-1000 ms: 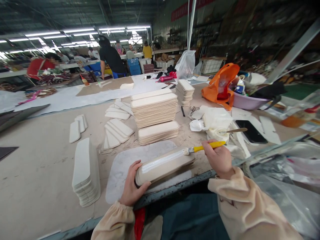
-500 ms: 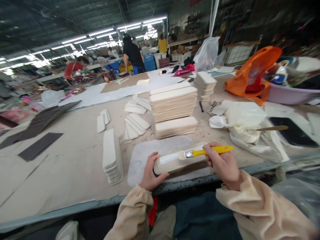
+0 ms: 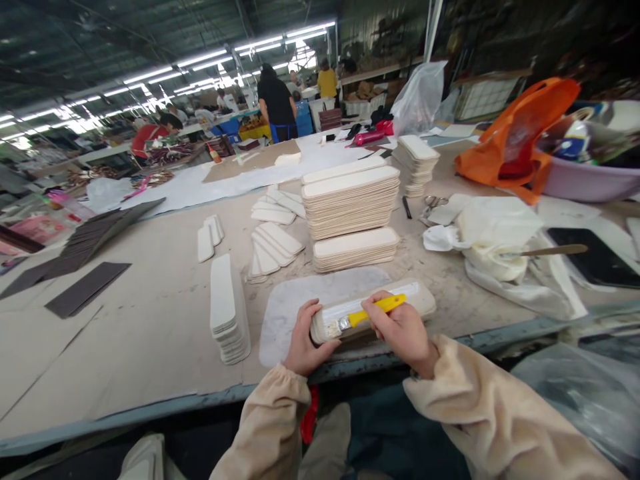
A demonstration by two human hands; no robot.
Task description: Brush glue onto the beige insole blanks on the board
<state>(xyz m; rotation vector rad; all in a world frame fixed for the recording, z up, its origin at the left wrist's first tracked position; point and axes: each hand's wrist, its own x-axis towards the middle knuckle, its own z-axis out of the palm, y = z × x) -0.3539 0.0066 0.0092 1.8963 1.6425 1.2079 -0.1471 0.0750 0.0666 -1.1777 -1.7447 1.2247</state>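
While I follow this through the head camera, the one real change is the travel of the brush (image 3: 367, 313). A second ago its bristles sat at the far right end of the bundle of pale strips (image 3: 420, 297), half a second ago near the middle, and now they are at the left end, just beside my left hand (image 3: 305, 340).

That hand has not shifted its job. It is curled around the left end of the bundle, pinning it on the white mat (image 3: 295, 307) at the near edge of the table (image 3: 150, 347). My right hand (image 3: 400, 330) is closed on the yellow handle and has come left with it, now over the bundle's middle.

A glossy wet stripe shows on the top strip to the right of the brush, so I judge this pass has covered nearly its whole length. Behind, the tall stack (image 3: 350, 200) stands apart, untouched.
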